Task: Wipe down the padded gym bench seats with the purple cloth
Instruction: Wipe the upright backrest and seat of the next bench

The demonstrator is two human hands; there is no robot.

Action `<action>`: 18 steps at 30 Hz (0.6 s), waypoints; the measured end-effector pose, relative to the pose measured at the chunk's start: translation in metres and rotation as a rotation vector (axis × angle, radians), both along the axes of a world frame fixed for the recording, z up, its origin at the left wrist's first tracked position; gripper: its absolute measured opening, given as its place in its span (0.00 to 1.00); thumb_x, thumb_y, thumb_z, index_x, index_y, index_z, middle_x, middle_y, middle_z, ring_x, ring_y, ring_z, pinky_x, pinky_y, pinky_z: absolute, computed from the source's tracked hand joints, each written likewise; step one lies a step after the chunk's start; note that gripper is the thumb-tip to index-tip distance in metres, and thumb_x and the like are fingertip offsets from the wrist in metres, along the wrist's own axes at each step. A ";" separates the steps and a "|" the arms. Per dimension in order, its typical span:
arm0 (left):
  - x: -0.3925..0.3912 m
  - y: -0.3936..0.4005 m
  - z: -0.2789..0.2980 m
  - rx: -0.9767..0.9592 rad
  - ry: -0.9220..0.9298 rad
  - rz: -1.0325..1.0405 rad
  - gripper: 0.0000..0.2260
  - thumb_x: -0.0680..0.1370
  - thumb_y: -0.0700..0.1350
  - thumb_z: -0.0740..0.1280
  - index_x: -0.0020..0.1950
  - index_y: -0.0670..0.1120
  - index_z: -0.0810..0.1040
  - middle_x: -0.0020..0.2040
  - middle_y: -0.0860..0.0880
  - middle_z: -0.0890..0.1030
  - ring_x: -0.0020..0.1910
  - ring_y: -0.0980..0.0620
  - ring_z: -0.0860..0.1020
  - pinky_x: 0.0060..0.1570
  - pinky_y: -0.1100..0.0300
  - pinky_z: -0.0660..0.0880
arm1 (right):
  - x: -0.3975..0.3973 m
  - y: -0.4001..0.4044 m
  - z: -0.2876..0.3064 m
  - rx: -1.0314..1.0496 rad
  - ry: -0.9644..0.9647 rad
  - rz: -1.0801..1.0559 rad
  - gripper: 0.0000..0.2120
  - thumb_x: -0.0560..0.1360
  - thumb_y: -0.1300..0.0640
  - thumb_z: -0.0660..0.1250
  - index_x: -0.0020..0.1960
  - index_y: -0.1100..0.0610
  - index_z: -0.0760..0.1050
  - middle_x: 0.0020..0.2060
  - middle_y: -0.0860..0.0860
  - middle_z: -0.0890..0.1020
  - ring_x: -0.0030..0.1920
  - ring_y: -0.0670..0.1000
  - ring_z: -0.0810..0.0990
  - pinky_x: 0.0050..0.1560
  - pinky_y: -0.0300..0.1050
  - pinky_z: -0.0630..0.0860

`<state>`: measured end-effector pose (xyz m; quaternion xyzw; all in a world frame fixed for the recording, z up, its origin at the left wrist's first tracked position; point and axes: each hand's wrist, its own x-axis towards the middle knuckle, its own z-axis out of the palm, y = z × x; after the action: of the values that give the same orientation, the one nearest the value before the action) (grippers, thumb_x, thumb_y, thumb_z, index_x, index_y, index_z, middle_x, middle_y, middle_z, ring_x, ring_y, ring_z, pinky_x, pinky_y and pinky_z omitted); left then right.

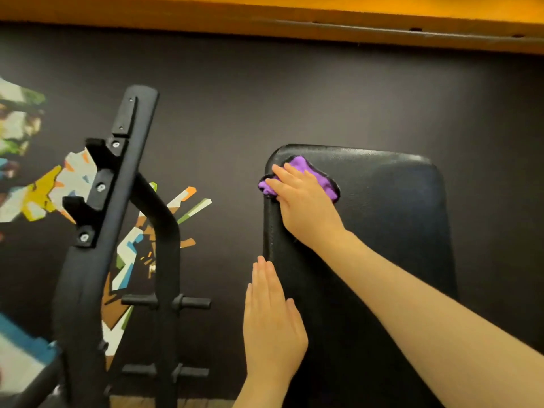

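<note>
Purple cloth pinned at the padded surface's upper-left corner.
The right hand [304, 201] presses the bunched purple cloth [300, 178] flat-fingered onto the surface [388, 219]; cloth stretches left-right beneath the fingers. The left hand [272, 325] rests flat, fingers straight, on the near left edge.

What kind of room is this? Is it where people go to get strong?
Probably a gym. A hand presses a purple cloth onto a black padded bench, a black metal rack with pegs stands to the left, and a colourful mural covers the dark wall.
</note>
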<state>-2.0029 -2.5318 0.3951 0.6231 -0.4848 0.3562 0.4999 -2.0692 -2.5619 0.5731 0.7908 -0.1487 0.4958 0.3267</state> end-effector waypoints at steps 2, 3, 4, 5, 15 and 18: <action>0.000 -0.003 -0.002 -0.065 0.034 -0.037 0.31 0.75 0.46 0.59 0.75 0.40 0.50 0.74 0.45 0.55 0.73 0.46 0.61 0.67 0.50 0.59 | 0.006 -0.001 -0.019 -0.025 -0.059 0.074 0.18 0.71 0.69 0.63 0.60 0.61 0.77 0.64 0.58 0.75 0.66 0.59 0.71 0.65 0.55 0.66; 0.000 -0.003 -0.002 -0.094 0.046 -0.048 0.30 0.76 0.48 0.56 0.75 0.41 0.50 0.74 0.45 0.55 0.73 0.47 0.60 0.67 0.50 0.60 | 0.006 -0.002 -0.033 -0.057 -0.067 0.096 0.18 0.69 0.69 0.65 0.58 0.61 0.78 0.62 0.58 0.77 0.64 0.60 0.74 0.62 0.56 0.70; 0.001 -0.004 -0.004 -0.120 0.052 -0.063 0.30 0.76 0.49 0.53 0.75 0.41 0.49 0.74 0.46 0.55 0.73 0.49 0.58 0.68 0.50 0.60 | 0.004 -0.005 -0.047 -0.088 -0.066 0.104 0.18 0.68 0.69 0.66 0.56 0.61 0.79 0.60 0.58 0.78 0.62 0.59 0.76 0.61 0.56 0.71; 0.001 -0.004 -0.005 -0.139 0.076 -0.111 0.29 0.76 0.50 0.52 0.75 0.43 0.47 0.75 0.49 0.53 0.74 0.51 0.55 0.70 0.52 0.58 | 0.000 -0.007 -0.061 -0.111 -0.049 0.101 0.18 0.67 0.67 0.65 0.55 0.60 0.80 0.59 0.57 0.79 0.61 0.58 0.77 0.60 0.55 0.72; 0.003 -0.002 -0.006 -0.130 0.128 -0.225 0.29 0.73 0.55 0.41 0.74 0.50 0.41 0.75 0.57 0.45 0.75 0.61 0.45 0.73 0.62 0.47 | -0.017 0.006 0.005 -0.248 0.010 0.093 0.16 0.70 0.69 0.59 0.54 0.64 0.79 0.56 0.60 0.80 0.57 0.61 0.78 0.61 0.48 0.65; 0.002 0.002 -0.006 -0.104 0.124 -0.239 0.29 0.75 0.55 0.41 0.74 0.48 0.40 0.74 0.57 0.44 0.75 0.60 0.45 0.71 0.65 0.43 | 0.001 0.002 0.016 -0.090 -0.078 0.062 0.16 0.71 0.68 0.60 0.57 0.65 0.77 0.60 0.62 0.77 0.60 0.63 0.75 0.60 0.59 0.71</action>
<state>-2.0008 -2.5297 0.3889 0.5550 -0.5046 0.2795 0.5994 -2.0682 -2.5596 0.5895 0.7596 -0.1142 0.5422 0.3406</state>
